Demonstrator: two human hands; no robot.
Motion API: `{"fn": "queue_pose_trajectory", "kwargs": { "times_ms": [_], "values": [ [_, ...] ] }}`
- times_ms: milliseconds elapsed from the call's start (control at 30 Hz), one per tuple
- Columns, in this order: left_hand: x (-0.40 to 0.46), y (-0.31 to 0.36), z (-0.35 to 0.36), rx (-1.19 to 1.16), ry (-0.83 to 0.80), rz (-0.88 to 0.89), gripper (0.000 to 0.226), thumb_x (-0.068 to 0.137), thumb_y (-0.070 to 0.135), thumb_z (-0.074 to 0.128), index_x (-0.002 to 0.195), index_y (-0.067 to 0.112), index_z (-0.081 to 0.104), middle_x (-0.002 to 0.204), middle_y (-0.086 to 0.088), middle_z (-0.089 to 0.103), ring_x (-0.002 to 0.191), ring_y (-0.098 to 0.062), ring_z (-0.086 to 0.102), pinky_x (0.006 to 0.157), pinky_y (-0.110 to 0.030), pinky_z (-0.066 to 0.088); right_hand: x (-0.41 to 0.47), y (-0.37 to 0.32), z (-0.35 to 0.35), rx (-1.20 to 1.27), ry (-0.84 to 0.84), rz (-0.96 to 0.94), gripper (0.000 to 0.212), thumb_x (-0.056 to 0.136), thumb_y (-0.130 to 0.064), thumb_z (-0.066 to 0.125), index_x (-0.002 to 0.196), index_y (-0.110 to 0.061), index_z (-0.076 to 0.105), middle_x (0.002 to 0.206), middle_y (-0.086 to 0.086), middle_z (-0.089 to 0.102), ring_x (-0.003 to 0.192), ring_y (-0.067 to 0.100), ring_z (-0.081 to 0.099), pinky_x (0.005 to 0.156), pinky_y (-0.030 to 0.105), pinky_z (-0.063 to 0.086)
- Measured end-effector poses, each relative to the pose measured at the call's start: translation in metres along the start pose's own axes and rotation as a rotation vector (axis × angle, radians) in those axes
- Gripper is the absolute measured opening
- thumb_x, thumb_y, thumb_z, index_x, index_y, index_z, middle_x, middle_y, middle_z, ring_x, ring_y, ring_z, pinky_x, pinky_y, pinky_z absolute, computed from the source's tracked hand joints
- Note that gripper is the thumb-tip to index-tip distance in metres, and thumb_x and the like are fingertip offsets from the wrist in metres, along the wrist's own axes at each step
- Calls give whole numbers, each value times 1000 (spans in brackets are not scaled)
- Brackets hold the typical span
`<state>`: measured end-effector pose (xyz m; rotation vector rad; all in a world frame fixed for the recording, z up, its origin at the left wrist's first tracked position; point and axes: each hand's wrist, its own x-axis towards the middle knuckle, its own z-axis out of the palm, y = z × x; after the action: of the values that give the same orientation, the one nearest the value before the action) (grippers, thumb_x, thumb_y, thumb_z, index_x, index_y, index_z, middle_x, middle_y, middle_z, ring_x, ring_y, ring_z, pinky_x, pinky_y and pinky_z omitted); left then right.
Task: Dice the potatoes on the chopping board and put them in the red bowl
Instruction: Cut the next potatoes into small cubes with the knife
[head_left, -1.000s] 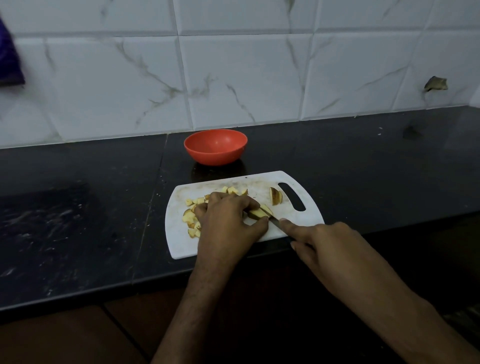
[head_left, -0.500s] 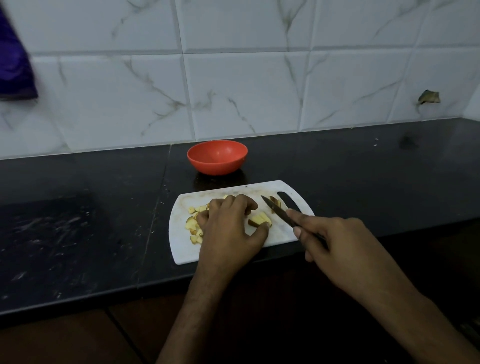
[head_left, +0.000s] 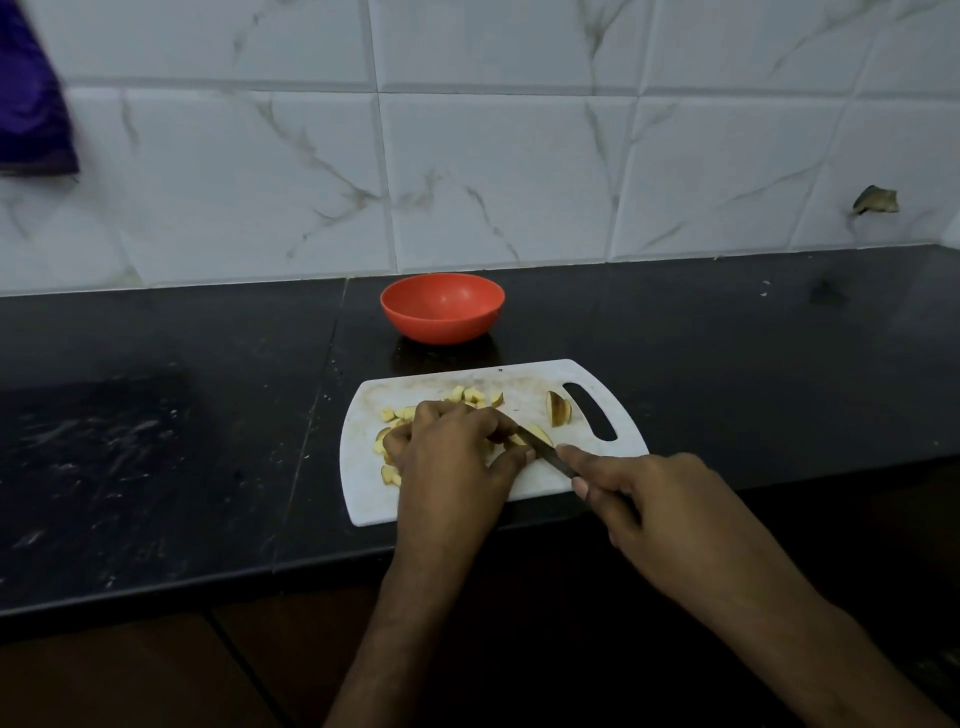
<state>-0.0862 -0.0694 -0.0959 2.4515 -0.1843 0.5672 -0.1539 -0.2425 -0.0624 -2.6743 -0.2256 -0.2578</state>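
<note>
A purple cloth (head_left: 31, 98) hangs against the white marbled wall tiles (head_left: 467, 176) far to the left of the white chopping board (head_left: 363, 493), which lies on the black countertop (head_left: 156, 441) with its near long edge close to the counter's front edge. On the board's left half sits a scatter of diced potato pieces (head_left: 387, 441), pale yellow with bits of brown skin, some running along the board's far side. The left hand (head_left: 452, 462) rests over the board's middle, fingers curled and bunched down onto a potato piece (head_left: 535, 434), with the thumb pressed against that piece's near side. The knife (head_left: 545, 452) slants across this piece, its dark blade tip tucked beside the left fingertips. The right hand (head_left: 670, 514) grips the knife handle just off the board's near right corner, forefinger stretched along the blade's spine and the other fingers wrapped round the handle, which is mostly hidden. A potato wedge (head_left: 558, 409) with brown skin lies apart on the board's right part, just left of the slot-shaped handle hole. The red bowl (head_left: 442, 307) stands behind the board's far edge, near but not touching it, with nothing seen inside. No writing or label can be read on any item. Bare countertop stretches wide to the left and right of the board, and a small chipped hole (head_left: 875, 200) marks the tiles far to the right.
</note>
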Motion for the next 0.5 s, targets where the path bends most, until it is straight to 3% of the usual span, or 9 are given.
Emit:
{"fn": "queue_pose_trajectory", "kwargs": {
  "times_ms": [67,133,200,267,367,467,500],
  "values": [
    [-1,1,1,28,17,16,25,86,52,70,106,37,70,109,19,64,121,-8,38,101,-40,23,4,-3,-3,-70,-33,-10,40,103,-42,42,139,-58,41,67,-15,56,63,3,55,66,20,51],
    [0,0,3,55,25,30,25,86,52,69,107,37,70,108,19,64,119,-9,39,100,-39,22,10,-6,-2,-171,-106,-19,46,105,-38,39,147,-54,30,89,-8,67,81,10,63,78,27,53],
    [0,-1,4,43,23,39,25,86,51,69,106,37,69,108,18,64,118,-8,39,98,-38,22,13,-10,1,-245,-172,-17,50,106,-36,39,151,-51,23,104,-3,68,96,15,65,81,27,50],
    [1,-2,4,35,19,40,24,86,51,69,106,37,69,107,19,64,118,-8,39,97,-38,23,16,-9,2,-235,-204,-14,50,105,-35,41,150,-52,26,95,-5,65,94,13,64,77,25,48],
    [2,-2,3,34,-3,37,26,86,50,69,109,38,68,110,20,63,120,-8,39,97,-37,22,17,0,1,-126,-144,-24,44,102,-40,48,141,-58,40,75,-17,58,76,1,58,67,15,46],
    [2,-3,1,11,-25,41,29,87,50,68,114,39,67,111,20,64,121,-6,39,98,-36,20,11,7,-2,-37,-123,-26,41,99,-40,53,134,-62,46,94,-21,70,81,-3,62,68,10,46],
    [2,-3,1,0,-26,42,30,87,50,68,115,39,67,111,21,64,120,-5,39,99,-35,20,7,9,-4,-30,-126,-25,41,98,-42,54,132,-63,46,90,-21,70,77,-4,63,68,11,47]
  ]
}}
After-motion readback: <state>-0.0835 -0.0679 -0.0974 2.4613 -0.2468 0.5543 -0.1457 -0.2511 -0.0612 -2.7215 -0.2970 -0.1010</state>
